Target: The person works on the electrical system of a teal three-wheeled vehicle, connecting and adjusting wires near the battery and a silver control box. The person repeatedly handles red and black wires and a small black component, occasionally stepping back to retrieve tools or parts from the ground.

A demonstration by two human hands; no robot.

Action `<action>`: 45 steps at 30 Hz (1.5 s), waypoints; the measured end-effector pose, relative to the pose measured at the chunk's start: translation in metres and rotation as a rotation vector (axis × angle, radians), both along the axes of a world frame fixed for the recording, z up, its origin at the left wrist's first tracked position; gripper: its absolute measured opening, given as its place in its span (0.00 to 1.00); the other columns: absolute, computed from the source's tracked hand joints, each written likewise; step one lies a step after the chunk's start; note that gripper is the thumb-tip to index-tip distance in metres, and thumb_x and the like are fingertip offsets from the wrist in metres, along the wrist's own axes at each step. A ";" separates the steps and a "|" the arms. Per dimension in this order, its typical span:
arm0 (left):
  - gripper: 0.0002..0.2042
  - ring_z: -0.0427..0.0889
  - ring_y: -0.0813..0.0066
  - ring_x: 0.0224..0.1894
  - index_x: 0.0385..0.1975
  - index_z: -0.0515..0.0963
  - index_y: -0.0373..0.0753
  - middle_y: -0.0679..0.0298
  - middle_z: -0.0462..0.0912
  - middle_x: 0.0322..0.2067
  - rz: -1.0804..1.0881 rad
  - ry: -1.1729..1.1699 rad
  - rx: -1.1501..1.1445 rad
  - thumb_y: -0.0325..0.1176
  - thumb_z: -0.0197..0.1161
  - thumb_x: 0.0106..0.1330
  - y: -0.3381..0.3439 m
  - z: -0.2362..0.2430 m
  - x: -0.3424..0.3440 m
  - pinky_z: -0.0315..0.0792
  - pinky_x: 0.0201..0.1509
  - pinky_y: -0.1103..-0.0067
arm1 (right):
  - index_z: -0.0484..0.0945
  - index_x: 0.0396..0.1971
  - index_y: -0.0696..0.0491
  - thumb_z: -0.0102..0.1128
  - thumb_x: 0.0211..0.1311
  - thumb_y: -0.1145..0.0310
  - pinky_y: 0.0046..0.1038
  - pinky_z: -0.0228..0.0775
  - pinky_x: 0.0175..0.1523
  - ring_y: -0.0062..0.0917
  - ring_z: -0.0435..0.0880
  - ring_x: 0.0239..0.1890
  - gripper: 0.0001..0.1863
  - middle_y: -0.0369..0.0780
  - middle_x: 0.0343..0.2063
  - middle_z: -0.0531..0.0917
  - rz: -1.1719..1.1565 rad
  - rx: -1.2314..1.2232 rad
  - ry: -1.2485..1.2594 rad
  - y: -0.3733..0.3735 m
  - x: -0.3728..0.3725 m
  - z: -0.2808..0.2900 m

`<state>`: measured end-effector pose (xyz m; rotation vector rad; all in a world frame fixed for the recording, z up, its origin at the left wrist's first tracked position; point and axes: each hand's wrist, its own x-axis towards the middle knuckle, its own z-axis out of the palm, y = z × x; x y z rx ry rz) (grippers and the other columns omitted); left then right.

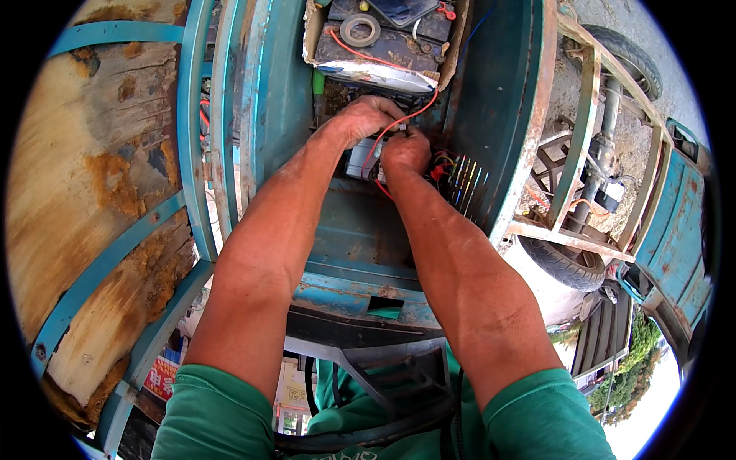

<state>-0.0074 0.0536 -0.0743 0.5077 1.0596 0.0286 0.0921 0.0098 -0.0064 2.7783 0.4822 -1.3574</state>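
Inside a teal metal compartment, my left hand and my right hand meet with fingers curled together around something small, likely wiring, too small to make out. A red wire loops past both hands. Under them is a silver-grey metal box, partly hidden by my right hand. Dark wires with red connectors lie just right of it. Beyond my hands sits a torn cardboard box of dark batteries, with a tape roll and loose leads on top. A green-handled tool stands beside its lower left corner.
The compartment's walls enclose my hands on both sides. Left is a worn wooden panel in teal framing. Right are a rusty frame, wheels and an axle on the ground. A black plastic part is near my body.
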 end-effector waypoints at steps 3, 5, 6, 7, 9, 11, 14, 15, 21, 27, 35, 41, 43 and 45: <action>0.08 0.82 0.75 0.39 0.36 0.85 0.34 0.61 0.86 0.36 -0.009 0.008 0.019 0.21 0.65 0.57 0.001 0.001 0.000 0.75 0.48 0.79 | 0.83 0.49 0.50 0.56 0.61 0.68 0.40 0.75 0.54 0.47 0.83 0.50 0.17 0.50 0.47 0.84 -0.012 0.008 0.006 0.000 0.000 -0.001; 0.08 0.82 0.74 0.39 0.36 0.85 0.34 0.61 0.86 0.36 -0.025 0.031 0.042 0.23 0.66 0.56 0.001 0.000 -0.001 0.75 0.48 0.78 | 0.84 0.48 0.50 0.56 0.61 0.68 0.40 0.75 0.54 0.46 0.83 0.49 0.17 0.50 0.47 0.84 -0.014 0.015 0.000 -0.003 0.000 -0.005; 0.08 0.82 0.74 0.39 0.37 0.85 0.34 0.61 0.86 0.36 -0.039 0.052 0.055 0.24 0.67 0.56 0.002 0.002 -0.002 0.75 0.48 0.78 | 0.84 0.48 0.50 0.56 0.61 0.68 0.40 0.75 0.54 0.46 0.83 0.49 0.16 0.50 0.47 0.84 -0.013 0.020 -0.006 -0.003 0.000 -0.007; 0.09 0.82 0.74 0.39 0.37 0.85 0.35 0.61 0.86 0.36 -0.054 0.072 0.068 0.25 0.68 0.56 0.002 0.003 -0.002 0.75 0.48 0.77 | 0.84 0.48 0.50 0.56 0.61 0.68 0.40 0.75 0.54 0.46 0.83 0.49 0.16 0.50 0.47 0.84 -0.012 0.025 -0.011 -0.003 0.000 -0.008; 0.10 0.82 0.74 0.39 0.38 0.85 0.35 0.60 0.86 0.36 -0.064 0.092 0.063 0.27 0.69 0.55 0.005 0.007 -0.003 0.75 0.49 0.77 | 0.84 0.47 0.50 0.56 0.60 0.68 0.39 0.75 0.53 0.46 0.84 0.49 0.16 0.50 0.46 0.85 -0.022 0.014 0.001 0.000 0.000 -0.005; 0.11 0.82 0.73 0.40 0.39 0.85 0.35 0.60 0.86 0.37 -0.095 0.116 0.076 0.28 0.69 0.56 0.007 0.010 -0.003 0.74 0.49 0.76 | 0.85 0.46 0.49 0.56 0.60 0.67 0.40 0.75 0.53 0.46 0.84 0.49 0.16 0.50 0.45 0.85 -0.023 0.004 0.008 0.002 0.000 -0.003; 0.12 0.82 0.73 0.40 0.40 0.85 0.34 0.60 0.86 0.39 -0.160 0.132 0.111 0.31 0.70 0.57 0.011 0.016 -0.002 0.74 0.49 0.76 | 0.85 0.46 0.49 0.58 0.61 0.65 0.39 0.75 0.53 0.45 0.84 0.48 0.15 0.49 0.45 0.85 -0.027 -0.013 0.010 0.002 0.001 -0.004; 0.13 0.82 0.73 0.41 0.41 0.85 0.34 0.60 0.86 0.40 -0.169 0.123 0.115 0.31 0.70 0.58 0.011 0.016 -0.001 0.74 0.50 0.77 | 0.85 0.46 0.49 0.59 0.61 0.63 0.38 0.75 0.54 0.44 0.84 0.49 0.15 0.48 0.46 0.85 -0.036 -0.024 0.013 0.003 0.001 -0.005; 0.15 0.83 0.73 0.42 0.45 0.84 0.34 0.60 0.87 0.40 -0.229 0.118 0.097 0.33 0.70 0.60 0.008 0.006 -0.003 0.75 0.50 0.77 | 0.85 0.44 0.48 0.60 0.61 0.64 0.40 0.75 0.53 0.45 0.84 0.48 0.14 0.48 0.45 0.85 -0.031 -0.039 0.010 0.002 0.000 -0.004; 0.13 0.82 0.73 0.41 0.45 0.84 0.34 0.61 0.86 0.39 -0.186 0.177 0.137 0.33 0.66 0.63 -0.002 -0.003 -0.004 0.75 0.49 0.76 | 0.86 0.44 0.48 0.62 0.60 0.61 0.37 0.74 0.55 0.41 0.85 0.49 0.15 0.47 0.45 0.86 -0.052 -0.067 0.004 0.003 0.000 -0.006; 0.14 0.82 0.71 0.42 0.46 0.82 0.34 0.60 0.86 0.40 -0.214 0.290 0.174 0.35 0.61 0.67 -0.004 0.000 -0.002 0.74 0.50 0.75 | 0.79 0.49 0.54 0.62 0.56 0.66 0.43 0.73 0.57 0.46 0.79 0.56 0.20 0.47 0.58 0.74 0.318 -0.028 -0.063 -0.009 -0.012 0.008; 0.13 0.83 0.69 0.41 0.46 0.81 0.31 0.57 0.86 0.40 -0.077 0.264 0.056 0.33 0.61 0.68 -0.010 -0.021 0.001 0.76 0.50 0.73 | 0.78 0.49 0.55 0.60 0.56 0.66 0.45 0.73 0.58 0.47 0.78 0.57 0.20 0.45 0.62 0.68 0.554 -0.136 0.031 -0.004 -0.005 0.031; 0.13 0.84 0.69 0.41 0.47 0.80 0.31 0.56 0.86 0.40 -0.122 0.266 0.095 0.33 0.61 0.68 -0.009 -0.021 0.003 0.76 0.51 0.73 | 0.79 0.49 0.55 0.59 0.56 0.65 0.45 0.73 0.58 0.47 0.78 0.57 0.20 0.45 0.62 0.69 0.557 -0.147 0.011 -0.007 -0.005 0.029; 0.14 0.84 0.68 0.42 0.46 0.81 0.31 0.57 0.86 0.40 -0.109 0.204 0.060 0.33 0.63 0.66 -0.005 -0.017 0.005 0.75 0.52 0.73 | 0.77 0.49 0.57 0.57 0.60 0.64 0.43 0.73 0.58 0.47 0.78 0.56 0.19 0.45 0.60 0.69 0.589 -0.151 0.028 -0.008 -0.003 0.030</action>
